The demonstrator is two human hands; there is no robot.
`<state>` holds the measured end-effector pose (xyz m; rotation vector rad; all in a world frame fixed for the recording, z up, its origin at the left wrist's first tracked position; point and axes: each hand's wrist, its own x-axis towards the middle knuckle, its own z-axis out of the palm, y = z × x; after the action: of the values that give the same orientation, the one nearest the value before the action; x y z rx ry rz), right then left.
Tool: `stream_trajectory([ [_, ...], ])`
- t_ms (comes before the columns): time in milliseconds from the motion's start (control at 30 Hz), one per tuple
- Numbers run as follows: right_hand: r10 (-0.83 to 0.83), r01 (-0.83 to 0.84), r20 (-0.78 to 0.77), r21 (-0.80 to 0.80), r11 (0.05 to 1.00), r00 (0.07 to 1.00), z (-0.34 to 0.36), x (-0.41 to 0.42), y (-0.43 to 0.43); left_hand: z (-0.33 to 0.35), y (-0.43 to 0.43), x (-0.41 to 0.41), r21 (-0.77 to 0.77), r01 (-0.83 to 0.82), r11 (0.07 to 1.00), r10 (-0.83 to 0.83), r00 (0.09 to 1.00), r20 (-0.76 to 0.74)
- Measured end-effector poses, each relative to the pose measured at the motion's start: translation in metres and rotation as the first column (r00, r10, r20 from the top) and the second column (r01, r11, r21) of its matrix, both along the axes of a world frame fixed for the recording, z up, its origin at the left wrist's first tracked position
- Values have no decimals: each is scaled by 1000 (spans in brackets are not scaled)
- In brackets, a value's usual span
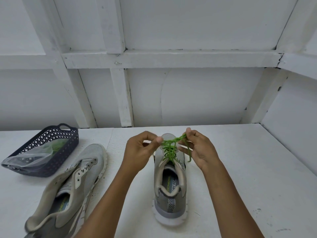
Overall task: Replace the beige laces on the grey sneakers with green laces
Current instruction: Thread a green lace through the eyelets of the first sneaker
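A grey sneaker point(169, 189) stands upright in the middle of the white table, heel toward me, threaded with a green lace point(169, 150). My left hand point(140, 150) pinches one strand of the lace between thumb and forefinger above the tongue. On the other side, my right hand point(200, 148) holds the other strand, whose loose end hangs down beside the shoe. A second grey sneaker point(75, 179) lies tilted at the left with bare eyelets and no lace.
A dark perforated plastic basket point(25, 167) sits at the far left of the table point(240, 169), holding a clear plastic bag point(32, 157) and something green point(57, 146). White framed walls close the table in at the back and right.
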<state>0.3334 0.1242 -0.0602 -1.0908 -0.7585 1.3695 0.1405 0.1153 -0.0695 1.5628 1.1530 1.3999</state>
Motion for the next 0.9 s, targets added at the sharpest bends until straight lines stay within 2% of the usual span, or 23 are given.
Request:
stream_trajectory([
  [100,-76,66,-99,-103,993,992,-13,6,1,-13,-6,-18,-71,209,975,-186,951,246],
  [167,-100,60,-240,-169,984,966,-20,6,0,-15,-13,-24,-92,344,934,-256,827,500],
  [233,-110,30,-394,-204,979,913,-24,5,-1,-11,-17,-24,-113,391,913,-208,687,696],
  [333,-149,30,-547,-221,975,824,-25,2,-2,-6,-20,-21,-219,366,905,-33,572,819],
  [400,-172,55,-547,-225,973,819,-24,2,-2,-4,-22,-18,-281,352,893,41,557,830],
  [467,-177,62,-512,-234,970,840,-23,3,-1,-2,-24,-16,-324,326,888,81,583,808],
  [667,-177,79,-386,-255,964,905,-26,2,0,-1,-26,-18,-416,270,868,131,685,717],
  [833,-194,84,-379,-286,954,905,-34,0,-6,-5,-27,-19,-475,261,840,173,702,691],
  [900,-192,99,-325,-284,954,926,-31,2,-8,-5,-26,-19,-487,254,835,183,708,682],
])
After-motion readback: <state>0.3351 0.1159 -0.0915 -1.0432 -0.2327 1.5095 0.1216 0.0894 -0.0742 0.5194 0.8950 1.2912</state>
